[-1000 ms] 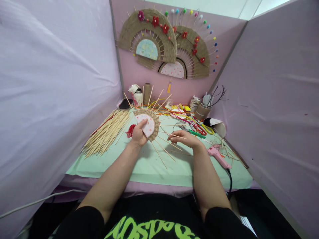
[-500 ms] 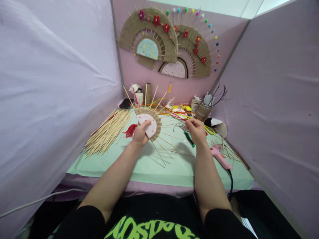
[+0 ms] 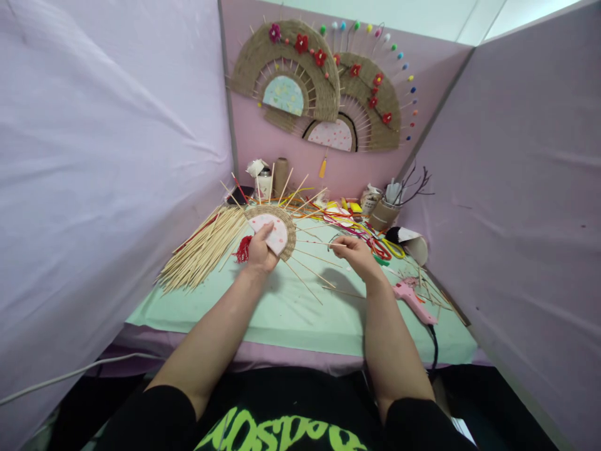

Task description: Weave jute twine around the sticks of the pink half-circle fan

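My left hand (image 3: 260, 252) grips a small half-made fan (image 3: 278, 229): a pink dotted half-disc ringed with woven brown twine, thin wooden sticks fanning out from it, a red tassel (image 3: 243, 248) hanging at its left. My thumb lies on the pink face. My right hand (image 3: 353, 250) is to the right of the fan, fingers pinched on a thin strand or stick end that runs toward the fan; what exactly it holds is too fine to name.
A heap of bamboo sticks (image 3: 203, 248) lies left on the green mat (image 3: 300, 310). Coloured strips, scissors and cups (image 3: 382, 213) crowd the back right. A pink glue gun (image 3: 412, 300) lies at right. Two finished fans (image 3: 323, 88) hang on the back wall.
My right hand reached back to the scissors and strips half a second ago, then came forward and left again, pinched. The fan in my left hand shifted slightly.
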The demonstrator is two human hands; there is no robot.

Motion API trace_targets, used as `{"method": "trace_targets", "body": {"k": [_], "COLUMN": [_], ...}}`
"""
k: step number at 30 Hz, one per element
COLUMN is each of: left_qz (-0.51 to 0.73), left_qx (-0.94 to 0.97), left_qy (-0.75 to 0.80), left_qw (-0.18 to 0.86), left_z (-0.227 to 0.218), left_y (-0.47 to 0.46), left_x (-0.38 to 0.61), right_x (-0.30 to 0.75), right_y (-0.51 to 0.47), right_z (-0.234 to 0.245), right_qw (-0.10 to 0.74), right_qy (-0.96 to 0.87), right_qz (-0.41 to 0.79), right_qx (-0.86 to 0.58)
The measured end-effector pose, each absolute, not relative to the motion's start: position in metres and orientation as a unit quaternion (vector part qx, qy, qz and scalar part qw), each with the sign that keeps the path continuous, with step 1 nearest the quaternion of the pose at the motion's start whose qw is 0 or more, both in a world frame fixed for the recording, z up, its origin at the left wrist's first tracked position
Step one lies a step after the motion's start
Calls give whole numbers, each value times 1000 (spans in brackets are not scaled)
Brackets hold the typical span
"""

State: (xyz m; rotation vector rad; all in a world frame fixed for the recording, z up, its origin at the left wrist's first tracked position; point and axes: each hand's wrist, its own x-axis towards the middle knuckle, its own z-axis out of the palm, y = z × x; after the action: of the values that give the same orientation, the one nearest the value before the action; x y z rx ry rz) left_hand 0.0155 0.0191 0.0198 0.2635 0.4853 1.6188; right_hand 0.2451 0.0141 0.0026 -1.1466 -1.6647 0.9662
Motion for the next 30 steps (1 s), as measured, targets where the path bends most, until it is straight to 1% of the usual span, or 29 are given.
{"method": "trace_targets", "body": {"k": [4, 6, 8, 14, 18, 21, 23, 26, 30], "left_qz": [709, 701, 686, 638, 629, 632, 633, 635, 632], "left_qx": [107, 104, 110, 141, 142, 139, 141, 145, 148], "left_qy": [218, 228, 229, 185, 196, 210, 211, 202, 194], "left_qw": [662, 668, 682, 734, 739, 733, 732, 732, 736], "left_z": [19, 19, 18, 17, 15, 13, 13, 14, 14], "left_y": [20, 19, 18, 13, 14, 15, 16, 15, 15], "left_x": [15, 17, 19, 21, 21, 21, 22, 22, 22], "right_x": [222, 209, 200, 186, 185, 189, 194, 200, 198], "right_y": [3, -2, -5, -4, -4, -2, 0, 3, 3], "right_z": [5, 6, 4, -5, -8, -8, -8, -6, -5], "right_qw": [268, 209, 189, 175, 164, 180, 214, 302, 405], "right_qy": [-747, -773, -782, -779, -782, -781, -772, -741, -690], "right_qz": [457, 473, 481, 508, 504, 489, 479, 471, 502], "right_qx": [-402, -368, -347, -322, -328, -345, -359, -372, -330]}}
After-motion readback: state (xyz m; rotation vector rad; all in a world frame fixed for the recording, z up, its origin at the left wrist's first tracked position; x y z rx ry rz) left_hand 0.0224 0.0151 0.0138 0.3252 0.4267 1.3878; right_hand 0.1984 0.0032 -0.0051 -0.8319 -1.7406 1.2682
